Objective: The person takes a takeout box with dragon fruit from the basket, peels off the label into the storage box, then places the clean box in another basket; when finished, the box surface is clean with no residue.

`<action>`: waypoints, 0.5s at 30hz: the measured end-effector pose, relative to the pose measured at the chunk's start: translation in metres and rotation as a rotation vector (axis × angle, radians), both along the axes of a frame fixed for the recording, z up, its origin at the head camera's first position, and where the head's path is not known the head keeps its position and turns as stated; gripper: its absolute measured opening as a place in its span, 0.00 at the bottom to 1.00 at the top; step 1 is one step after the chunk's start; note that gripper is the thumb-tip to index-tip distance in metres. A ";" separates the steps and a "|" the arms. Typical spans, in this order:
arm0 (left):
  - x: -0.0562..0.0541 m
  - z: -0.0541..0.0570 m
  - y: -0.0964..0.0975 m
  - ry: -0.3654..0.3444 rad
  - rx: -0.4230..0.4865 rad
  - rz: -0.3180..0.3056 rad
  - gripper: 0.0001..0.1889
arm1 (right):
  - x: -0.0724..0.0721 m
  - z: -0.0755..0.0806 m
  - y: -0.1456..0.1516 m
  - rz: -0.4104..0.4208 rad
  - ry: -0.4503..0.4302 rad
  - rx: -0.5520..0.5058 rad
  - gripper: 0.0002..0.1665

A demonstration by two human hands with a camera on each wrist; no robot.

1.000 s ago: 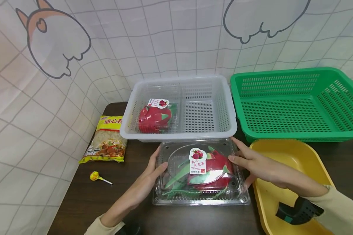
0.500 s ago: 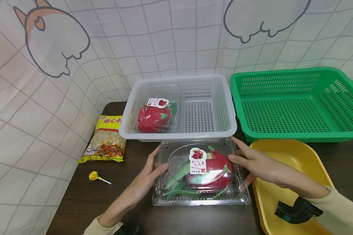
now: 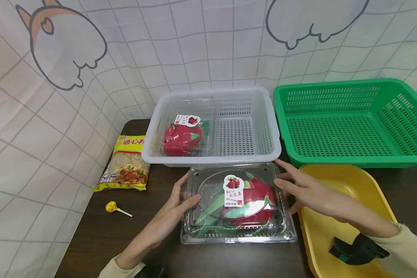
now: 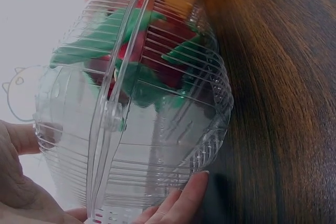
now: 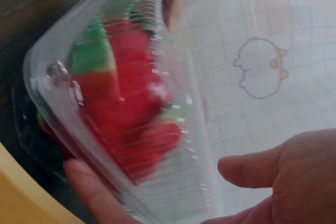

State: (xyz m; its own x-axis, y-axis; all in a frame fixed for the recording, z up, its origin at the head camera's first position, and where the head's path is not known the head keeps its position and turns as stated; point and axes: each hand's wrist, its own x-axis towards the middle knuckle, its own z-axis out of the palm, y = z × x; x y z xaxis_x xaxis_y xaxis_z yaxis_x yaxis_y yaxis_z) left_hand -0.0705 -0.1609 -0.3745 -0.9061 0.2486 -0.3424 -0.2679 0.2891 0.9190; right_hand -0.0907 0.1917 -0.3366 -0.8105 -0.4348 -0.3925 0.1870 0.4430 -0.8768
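Note:
A clear plastic clamshell box point(image 3: 208, 181) sits on the dark table in front of the white basket. Inside lies a red and green dragon fruit point(image 3: 258, 193), beneath a white label point(image 3: 233, 191) on the lid. My left hand point(image 3: 175, 210) holds the box's left side, thumb on the lid, fingers curving low along the side in the left wrist view. At the right side is my right hand point(image 3: 305, 191), its fingers spread. In the right wrist view its thumb point(image 5: 252, 169) stands apart from the lid, with a finger point(image 5: 94, 192) close along the box's side.
Behind, the white basket point(image 3: 208, 159) holds another dragon fruit box point(image 3: 182, 139). A green basket point(image 3: 361, 159) stands at right. Under my right forearm lies a yellow tray point(image 3: 319, 239). To the left are a pasta bag point(image 3: 125, 166) and a lollipop point(image 3: 112, 207).
My right hand has moved slightly right, its thumb coming away from the lid. The left hand and the box have hardly moved.

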 end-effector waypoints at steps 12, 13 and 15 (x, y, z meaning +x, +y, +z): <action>0.017 0.012 -0.004 0.553 -0.460 0.008 0.38 | 0.021 0.024 0.014 0.105 0.440 0.254 0.34; 0.017 0.013 -0.004 0.675 -0.507 0.005 0.38 | 0.022 0.025 0.013 0.116 0.464 0.244 0.32; 0.015 0.015 -0.004 0.896 -0.561 -0.026 0.36 | 0.024 0.029 0.012 0.128 0.493 0.228 0.28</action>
State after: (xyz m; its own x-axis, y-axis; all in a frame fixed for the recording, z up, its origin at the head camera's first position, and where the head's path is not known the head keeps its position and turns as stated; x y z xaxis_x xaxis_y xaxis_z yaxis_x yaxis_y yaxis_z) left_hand -0.0551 -0.1649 -0.3596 -0.8814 0.2851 0.3765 0.4543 0.7297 0.5111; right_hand -0.0666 0.2032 -0.3075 -0.8684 -0.4901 -0.0761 -0.2886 0.6241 -0.7261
